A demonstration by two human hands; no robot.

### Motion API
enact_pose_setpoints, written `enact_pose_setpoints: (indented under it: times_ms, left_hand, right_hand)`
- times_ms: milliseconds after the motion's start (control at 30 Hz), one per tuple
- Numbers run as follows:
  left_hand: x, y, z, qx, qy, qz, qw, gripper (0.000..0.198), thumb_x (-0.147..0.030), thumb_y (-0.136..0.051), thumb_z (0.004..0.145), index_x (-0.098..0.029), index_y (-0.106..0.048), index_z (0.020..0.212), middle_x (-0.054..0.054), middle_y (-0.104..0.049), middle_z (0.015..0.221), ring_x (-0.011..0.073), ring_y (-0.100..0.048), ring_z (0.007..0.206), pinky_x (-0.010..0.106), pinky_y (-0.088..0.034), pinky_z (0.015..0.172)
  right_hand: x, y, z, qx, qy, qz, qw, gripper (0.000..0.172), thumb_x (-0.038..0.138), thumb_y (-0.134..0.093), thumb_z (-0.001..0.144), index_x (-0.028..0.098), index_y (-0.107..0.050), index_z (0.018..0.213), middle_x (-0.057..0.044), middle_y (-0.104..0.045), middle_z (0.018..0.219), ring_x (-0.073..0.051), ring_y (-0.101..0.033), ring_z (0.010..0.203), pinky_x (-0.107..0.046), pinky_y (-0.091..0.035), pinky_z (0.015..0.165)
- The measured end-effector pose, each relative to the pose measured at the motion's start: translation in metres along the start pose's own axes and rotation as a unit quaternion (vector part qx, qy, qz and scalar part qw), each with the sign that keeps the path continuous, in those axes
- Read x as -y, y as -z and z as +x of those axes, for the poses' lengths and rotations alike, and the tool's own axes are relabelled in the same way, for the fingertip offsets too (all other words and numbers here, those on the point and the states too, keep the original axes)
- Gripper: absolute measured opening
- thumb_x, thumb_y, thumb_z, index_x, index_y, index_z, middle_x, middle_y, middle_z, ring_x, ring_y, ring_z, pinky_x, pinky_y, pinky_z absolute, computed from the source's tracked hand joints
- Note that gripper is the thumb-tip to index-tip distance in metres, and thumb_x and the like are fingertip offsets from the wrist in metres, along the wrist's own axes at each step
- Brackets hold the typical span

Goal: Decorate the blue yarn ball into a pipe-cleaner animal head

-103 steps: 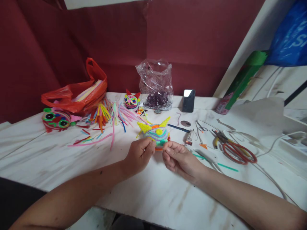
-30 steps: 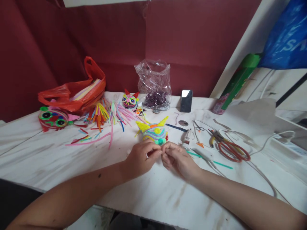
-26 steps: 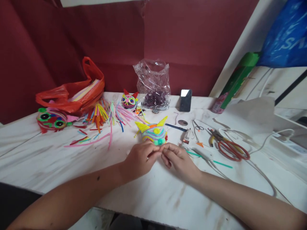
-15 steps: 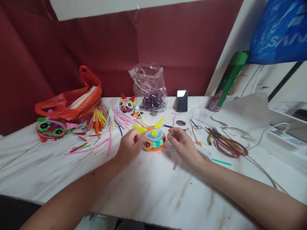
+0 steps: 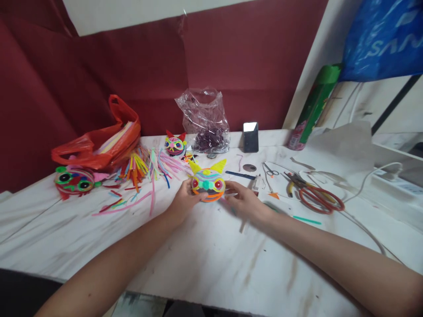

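Note:
A small animal head made of coiled pipe cleaners (image 5: 208, 184) faces me, with yellow pointed ears, red eyes, a teal nose and an orange-edged mouth. My left hand (image 5: 185, 198) grips its left side, thumb across the lower front and fingers partly hidden behind. At the head's right side is my right hand (image 5: 243, 198), slightly blurred, its curved fingers apart; whether the fingertips touch the head I cannot tell. Close to that hand lie a white-tipped tool (image 5: 256, 182) and a dark blue strip (image 5: 240, 175).
Two similar heads stand at left (image 5: 74, 181) and back (image 5: 175, 144). Loose pipe cleaners (image 5: 137, 165) spill beside a red plastic bag (image 5: 82, 147). Behind are a clear bag (image 5: 206, 123) and phone (image 5: 250, 137). Red-handled scissors (image 5: 320, 200), pliers (image 5: 291, 187), cables and a spray can (image 5: 315, 108) occupy the right.
The head has turned upright to face me. My left thumb has moved to its lower front. My right hand has dropped from its upper right to its right side, with the fingers spread wider.

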State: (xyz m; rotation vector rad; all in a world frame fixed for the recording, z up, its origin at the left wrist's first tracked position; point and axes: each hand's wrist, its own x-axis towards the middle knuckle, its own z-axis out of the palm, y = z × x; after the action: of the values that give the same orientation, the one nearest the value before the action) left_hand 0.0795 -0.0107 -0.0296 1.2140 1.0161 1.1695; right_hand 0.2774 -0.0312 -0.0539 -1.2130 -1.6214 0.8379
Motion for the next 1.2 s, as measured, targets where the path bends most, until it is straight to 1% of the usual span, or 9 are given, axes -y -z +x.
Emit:
enact_pose_setpoints:
  times_ms: [100, 200, 400, 567, 733, 867, 967, 1067, 1200]
  left_hand:
    - [0.003, -0.002, -0.001, -0.001, -0.010, -0.016, 1.000, 0.064, -0.014, -0.081, 0.052, -0.017, -0.050, 0.108, 0.006, -0.066, 0.111, 0.0213, -0.063, 0.104, 0.036, -0.048, 0.094]
    - [0.004, -0.001, -0.002, 0.005, -0.019, -0.002, 1.000, 0.066, -0.018, -0.081, 0.054, -0.017, -0.050, 0.113, 0.009, -0.063, 0.118, 0.0238, -0.062, 0.107, 0.039, -0.048, 0.094]
    - [0.003, 0.001, -0.005, 0.065, -0.054, -0.015, 0.996, 0.076, -0.026, -0.082, 0.054, -0.016, -0.047, 0.121, 0.012, -0.060, 0.125, 0.0274, -0.057, 0.116, 0.038, -0.048, 0.096]
    - [0.008, 0.000, -0.004, 0.031, -0.041, 0.015, 0.999, 0.074, -0.023, -0.082, 0.054, -0.018, -0.046, 0.118, 0.012, -0.058, 0.126, 0.0263, -0.057, 0.115, 0.039, -0.047, 0.096]
    - [0.014, 0.002, 0.000, 0.035, -0.039, 0.003, 0.999, 0.076, -0.023, -0.085, 0.049, -0.018, -0.047, 0.115, 0.011, -0.061, 0.121, 0.0269, -0.058, 0.112, 0.040, -0.048, 0.094]
    - [0.014, 0.003, 0.000, 0.059, -0.045, -0.020, 0.997, 0.067, -0.029, -0.081, 0.058, -0.018, -0.048, 0.116, 0.010, -0.061, 0.121, 0.0252, -0.057, 0.114, 0.038, -0.047, 0.094]
    - [0.013, 0.002, -0.001, 0.045, -0.038, -0.004, 0.998, 0.061, -0.030, -0.078, 0.063, -0.017, -0.048, 0.114, 0.010, -0.063, 0.118, 0.0243, -0.059, 0.111, 0.037, -0.047, 0.093]
    - [0.014, 0.003, -0.001, 0.035, -0.030, 0.009, 0.999, 0.064, -0.030, -0.079, 0.061, -0.017, -0.047, 0.115, 0.010, -0.063, 0.116, 0.0250, -0.060, 0.107, 0.039, -0.048, 0.091]
    - [0.017, 0.006, 0.003, 0.056, -0.047, 0.021, 0.997, 0.073, -0.029, -0.083, 0.055, -0.017, -0.047, 0.118, 0.013, -0.061, 0.119, 0.0280, -0.058, 0.111, 0.041, -0.048, 0.092]
  right_hand:
    - [-0.002, 0.000, 0.000, 0.012, 0.010, 0.008, 1.000, 0.044, 0.020, -0.058, 0.073, 0.021, -0.057, 0.118, -0.008, -0.066, 0.113, -0.021, -0.061, 0.097, -0.034, -0.052, 0.075]
    - [-0.001, -0.001, 0.000, 0.015, 0.012, 0.030, 0.999, 0.040, 0.020, -0.058, 0.074, 0.019, -0.058, 0.114, -0.009, -0.067, 0.111, -0.021, -0.061, 0.097, -0.035, -0.052, 0.079]
    - [-0.001, -0.001, 0.002, 0.002, -0.018, 0.067, 0.998, 0.032, 0.023, -0.057, 0.077, 0.018, -0.058, 0.108, -0.009, -0.068, 0.104, -0.019, -0.063, 0.091, -0.035, -0.051, 0.082]
    - [-0.003, -0.001, 0.002, 0.006, -0.020, 0.062, 0.998, 0.029, 0.025, -0.058, 0.078, 0.018, -0.058, 0.106, -0.009, -0.068, 0.105, -0.020, -0.064, 0.093, -0.036, -0.051, 0.083]
    - [0.002, 0.000, 0.000, 0.008, -0.023, 0.043, 0.999, 0.030, 0.023, -0.058, 0.078, 0.019, -0.060, 0.107, -0.008, -0.069, 0.106, -0.019, -0.064, 0.092, -0.034, -0.053, 0.080]
    - [0.005, 0.001, -0.001, 0.012, -0.043, 0.053, 0.998, 0.033, 0.024, -0.058, 0.078, 0.019, -0.059, 0.110, -0.009, -0.068, 0.109, -0.021, -0.065, 0.094, -0.034, -0.055, 0.075]
    - [0.005, 0.001, -0.001, 0.016, -0.044, 0.052, 0.998, 0.034, 0.025, -0.057, 0.078, 0.019, -0.059, 0.112, -0.010, -0.068, 0.111, -0.021, -0.065, 0.095, -0.035, -0.055, 0.076]
    - [0.003, 0.000, -0.001, 0.018, -0.037, 0.044, 0.998, 0.035, 0.026, -0.057, 0.078, 0.019, -0.060, 0.112, -0.009, -0.068, 0.111, -0.021, -0.064, 0.094, -0.036, -0.054, 0.080]
    - [-0.002, 0.000, 0.001, 0.025, -0.021, 0.047, 0.998, 0.037, 0.028, -0.058, 0.079, 0.020, -0.061, 0.115, -0.008, -0.069, 0.110, -0.019, -0.065, 0.090, -0.035, -0.053, 0.082]
